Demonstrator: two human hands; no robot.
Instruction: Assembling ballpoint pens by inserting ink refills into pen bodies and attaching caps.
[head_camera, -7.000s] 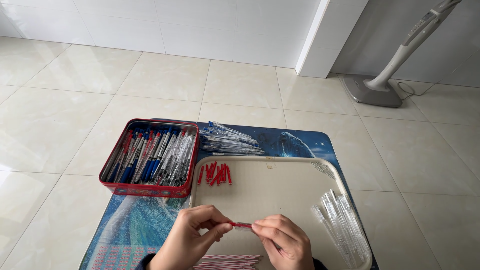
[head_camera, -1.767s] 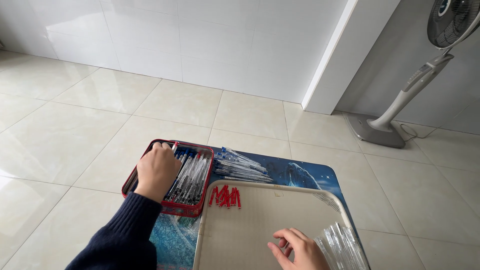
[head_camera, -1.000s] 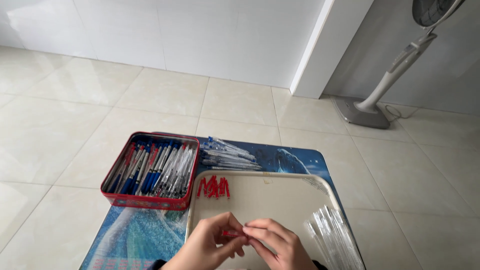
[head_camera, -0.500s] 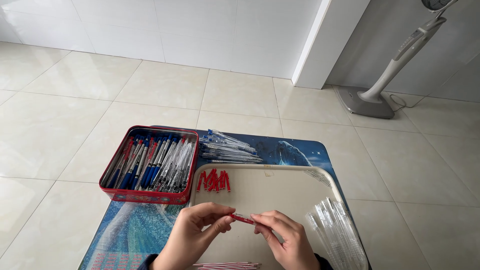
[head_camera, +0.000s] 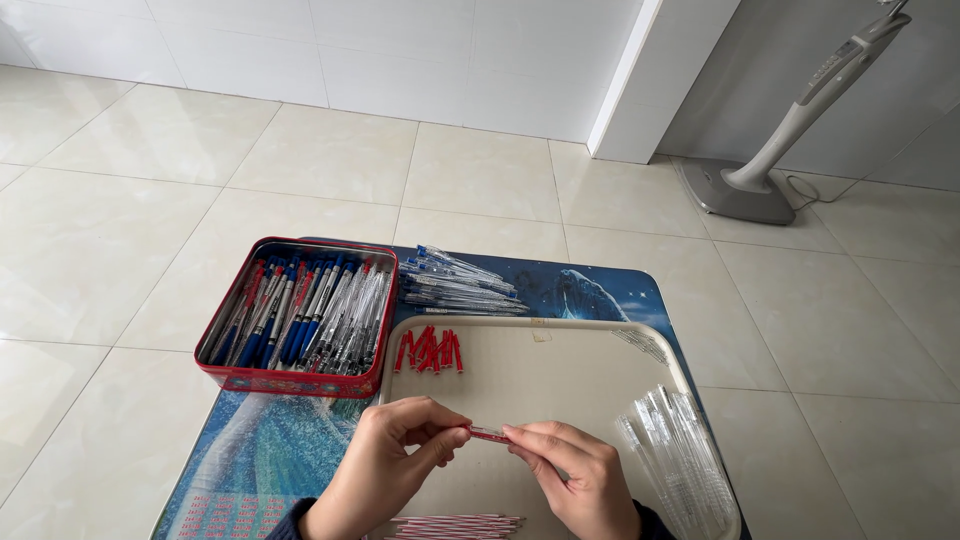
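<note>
Both my hands pinched on one red pen piece, low over the tray.

My left hand and right hand meet at the middle, thumb and fingers of each closed on the small red pen part, which lies crosswise between them, long axis running left to right, left fingertips on its left end, right fingertips on its right. Whether it's a cap or a barrel end I can't quite tell at this size. It sits above the beige tray, close to me. Red caps lie beyond at the tray's far left corner, clear barrels off to my right, red refills just beneath my wrists, and the red tin of pens farther left.
</note>
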